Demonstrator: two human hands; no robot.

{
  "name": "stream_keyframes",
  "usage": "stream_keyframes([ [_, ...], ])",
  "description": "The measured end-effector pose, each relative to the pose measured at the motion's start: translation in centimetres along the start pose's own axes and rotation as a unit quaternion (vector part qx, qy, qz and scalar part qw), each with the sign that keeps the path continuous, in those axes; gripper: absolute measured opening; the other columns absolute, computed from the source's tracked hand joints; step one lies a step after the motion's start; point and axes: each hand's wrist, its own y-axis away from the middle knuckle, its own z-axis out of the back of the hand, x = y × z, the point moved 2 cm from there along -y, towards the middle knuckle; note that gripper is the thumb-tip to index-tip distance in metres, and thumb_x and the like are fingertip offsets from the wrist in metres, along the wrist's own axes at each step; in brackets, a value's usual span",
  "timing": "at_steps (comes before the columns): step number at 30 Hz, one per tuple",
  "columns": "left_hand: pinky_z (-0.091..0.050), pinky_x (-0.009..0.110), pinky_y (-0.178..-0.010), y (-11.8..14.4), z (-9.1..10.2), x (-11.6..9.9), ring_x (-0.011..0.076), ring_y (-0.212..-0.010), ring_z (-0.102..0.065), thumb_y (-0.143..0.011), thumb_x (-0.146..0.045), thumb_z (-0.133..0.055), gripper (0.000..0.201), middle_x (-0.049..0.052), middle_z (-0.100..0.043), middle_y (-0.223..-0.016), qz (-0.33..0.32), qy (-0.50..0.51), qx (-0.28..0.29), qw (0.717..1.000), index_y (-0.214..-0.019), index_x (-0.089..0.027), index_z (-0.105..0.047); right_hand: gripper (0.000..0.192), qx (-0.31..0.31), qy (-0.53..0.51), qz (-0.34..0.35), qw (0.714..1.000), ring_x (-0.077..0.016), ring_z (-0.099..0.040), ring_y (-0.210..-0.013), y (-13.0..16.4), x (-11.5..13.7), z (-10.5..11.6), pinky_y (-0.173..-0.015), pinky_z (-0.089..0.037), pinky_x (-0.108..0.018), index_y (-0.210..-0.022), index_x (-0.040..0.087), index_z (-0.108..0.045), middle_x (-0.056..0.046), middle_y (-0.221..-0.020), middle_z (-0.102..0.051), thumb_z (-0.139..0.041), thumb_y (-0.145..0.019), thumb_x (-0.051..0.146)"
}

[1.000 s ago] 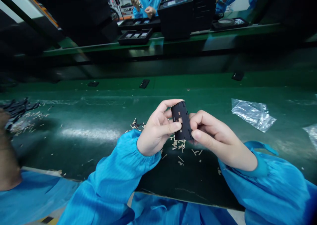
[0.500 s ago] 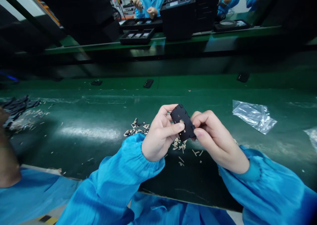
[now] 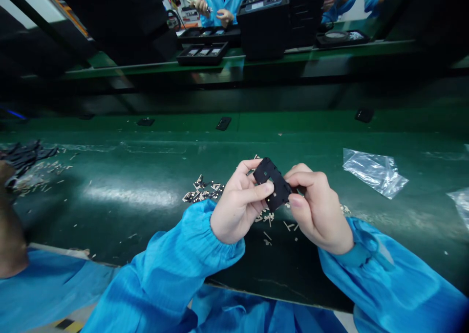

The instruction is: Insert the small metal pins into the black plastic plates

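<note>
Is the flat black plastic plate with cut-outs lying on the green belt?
No, both hands lift the flat black plastic plate above the green belt.

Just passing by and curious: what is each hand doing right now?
Left hand: closed on the black plastic part.
Right hand: closed on the same part's other side.

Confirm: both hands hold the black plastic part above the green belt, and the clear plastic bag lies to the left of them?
Not quite. The head view shows the clear plastic bag lying to the right of the hands. The rest holds: left hand and right hand both hold the black plastic part above the green belt.
</note>
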Motion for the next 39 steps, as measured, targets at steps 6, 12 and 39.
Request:
stream_keyframes([
  [6,-0.044,0.021,-0.057,-0.1,0.0,-0.7,0.0089,-0.064,-0.054,-0.064,-0.015,-0.068,0.039,-0.003,-0.053,-0.076,-0.048,-0.035,0.003,0.998,-0.096,-0.020,-0.045,0.012,0.020,-0.070,-0.036,0.997,-0.0172,-0.045,-0.073,-0.1,-0.4,0.6,-0.062,-0.037,-0.032,-0.099,0.022,-0.040,-0.004,-0.082,-0.045,-0.036,-0.092,0.031],
  [12,-0.044,0.021,-0.057,0.0,0.2,-1.6,0.0081,-0.062,-0.052,-0.066,-0.012,-0.066,0.036,-0.003,-0.055,-0.075,-0.141,-0.075,0.022,0.987,-0.094,-0.022,-0.047,0.028,0.083,-0.214,-0.142,0.963,-0.0133,-0.041,-0.063,-0.6,-0.1,1.3,-0.058,-0.034,-0.029,-0.075,0.019,-0.045,0.000,-0.069,-0.043,-0.031,-0.094,0.035],
  [39,-0.047,0.025,-0.064,2.5,-0.2,-2.2,0.0119,-0.073,-0.057,-0.069,-0.003,-0.064,0.045,-0.001,-0.056,-0.091,-0.360,-0.304,-0.027,0.882,-0.104,-0.027,-0.048,0.025,0.096,-0.133,-0.117,0.980,-0.0114,-0.039,-0.055,-0.8,0.0,1.0,-0.052,-0.030,-0.026,-0.068,0.020,-0.041,0.002,-0.061,-0.042,-0.035,-0.092,0.027],
])
